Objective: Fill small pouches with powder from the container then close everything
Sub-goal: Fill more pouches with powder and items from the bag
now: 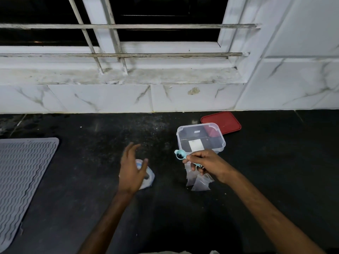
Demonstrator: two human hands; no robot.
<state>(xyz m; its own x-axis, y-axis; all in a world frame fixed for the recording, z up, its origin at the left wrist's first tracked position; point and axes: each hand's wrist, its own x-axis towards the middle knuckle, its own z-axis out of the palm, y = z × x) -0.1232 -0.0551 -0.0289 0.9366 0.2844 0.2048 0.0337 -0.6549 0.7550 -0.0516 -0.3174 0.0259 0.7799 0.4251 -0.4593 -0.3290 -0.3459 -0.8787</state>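
Observation:
A clear plastic container (200, 138) stands open on the dark counter, dark powder in its bottom. Its red lid (224, 121) lies flat behind it to the right. My right hand (207, 161) pinches the handle of a light blue spoon (180, 154), whose bowl holds dark powder just in front of the container's left corner. Clear small pouches (200, 182) lie under and below that hand. My left hand (133, 169) hovers with fingers spread above a whitish pouch or bag (149, 178), partly hiding it.
A grey ribbed mat (23, 169) lies at the left of the black counter (91, 153). A white marble-tiled wall (110, 98) and a barred window sill (128, 74) rise behind the counter. Powder specks dust the counter's middle.

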